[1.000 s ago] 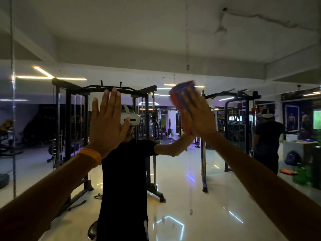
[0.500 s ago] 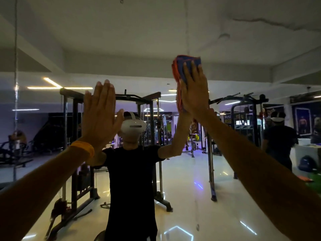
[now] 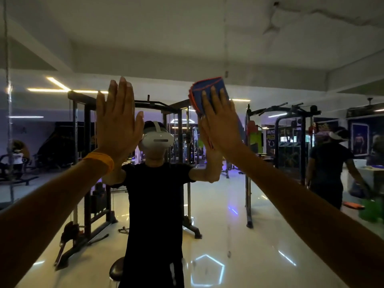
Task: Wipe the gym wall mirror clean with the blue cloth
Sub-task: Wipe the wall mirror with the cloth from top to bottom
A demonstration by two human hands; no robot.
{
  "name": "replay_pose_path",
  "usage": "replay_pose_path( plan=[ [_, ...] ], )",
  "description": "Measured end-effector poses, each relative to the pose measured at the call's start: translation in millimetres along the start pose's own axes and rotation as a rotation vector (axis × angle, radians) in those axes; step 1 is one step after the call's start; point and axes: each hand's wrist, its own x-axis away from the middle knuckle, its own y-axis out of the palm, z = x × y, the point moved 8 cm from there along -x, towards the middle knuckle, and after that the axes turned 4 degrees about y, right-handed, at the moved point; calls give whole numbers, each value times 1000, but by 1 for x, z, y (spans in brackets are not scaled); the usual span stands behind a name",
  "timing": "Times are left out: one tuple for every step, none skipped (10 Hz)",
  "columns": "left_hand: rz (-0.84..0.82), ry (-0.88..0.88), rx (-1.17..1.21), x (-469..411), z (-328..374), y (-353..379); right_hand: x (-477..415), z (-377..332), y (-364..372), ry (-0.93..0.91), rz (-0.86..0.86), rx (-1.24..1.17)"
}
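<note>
The wall mirror [image 3: 239,48] fills the whole view and reflects the gym and me. My right hand [image 3: 220,123] lies flat with straight fingers on the folded blue cloth [image 3: 204,90], which has an orange edge, and presses it against the glass at centre right. My left hand [image 3: 117,121], with an orange band at the wrist, rests flat and open on the glass to the left, fingers pointing up. A vertical seam between mirror panels runs just right of the cloth.
The reflection shows a dark power rack [image 3: 83,163] at left, another rack [image 3: 291,142] at right, a glossy white floor [image 3: 249,235], and a person [image 3: 328,167] in dark clothes at the far right. A second seam [image 3: 8,100] runs down the far left.
My right hand went up the glass with the cloth, then came back down a little to centre right. My left hand stayed flat on the mirror.
</note>
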Motion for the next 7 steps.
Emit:
replay_pose_path(
  plan=[
    [-6, -34, 81, 22, 11, 3, 37, -4, 4, -51, -21, -1],
    [-71, -59, 210, 62, 12, 12, 80, 13, -8, 200, -69, -383],
    [-92, -105, 471, 137, 37, 20, 156, 12, -18, 482, -35, -681],
    [-159, -283, 712, 242, 73, -7, 264, -5, -12, 761, -69, -972],
    [-276, -377, 948, 306, 98, -16, 348, -37, 6, 1016, -257, -1195],
    [-401, -532, 1001, 376, 117, -21, 432, -68, 8, 1175, -376, -1284],
    [-557, -691, 1074, 409, 135, -29, 466, -94, 5, 1294, -437, -1373]
  ],
)
